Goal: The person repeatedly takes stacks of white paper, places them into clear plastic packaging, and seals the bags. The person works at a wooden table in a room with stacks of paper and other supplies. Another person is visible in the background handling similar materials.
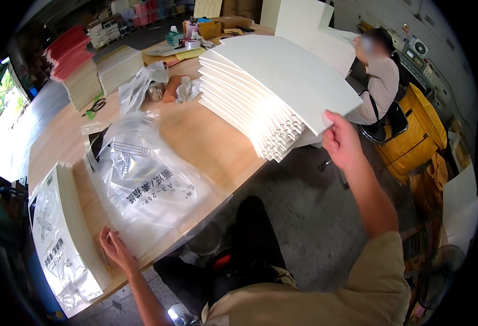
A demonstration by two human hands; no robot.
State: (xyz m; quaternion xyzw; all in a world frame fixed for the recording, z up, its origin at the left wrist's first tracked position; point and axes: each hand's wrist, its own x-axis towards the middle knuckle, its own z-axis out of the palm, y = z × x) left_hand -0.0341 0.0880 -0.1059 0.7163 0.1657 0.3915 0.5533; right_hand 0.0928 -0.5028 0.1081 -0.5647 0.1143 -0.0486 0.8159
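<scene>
My right hand [341, 140] pinches the near right corner of the topmost sheaf of white paper [288, 70], thumb on top and fingers curled below. Under that sheaf, more white sheaves [250, 108] are piled in staggered layers. A clear plastic bag [152, 168] with dark print and a pencil drawing lies flat on the wooden table. Beside the bag's near left corner is my left hand [118, 251], its fingers loosely bent and apart, with nothing seen in them. To its left stands a stack of bagged paper packs [65, 239].
At the far left of the table [54, 141] are red-topped paper stacks [73, 65], with scissors [95, 107] nearby. Crumpled plastic [141, 84] and a tape dispenser [175, 36] lie farther back. A seated person [380, 81] works at right, near a yellow sack [413, 136].
</scene>
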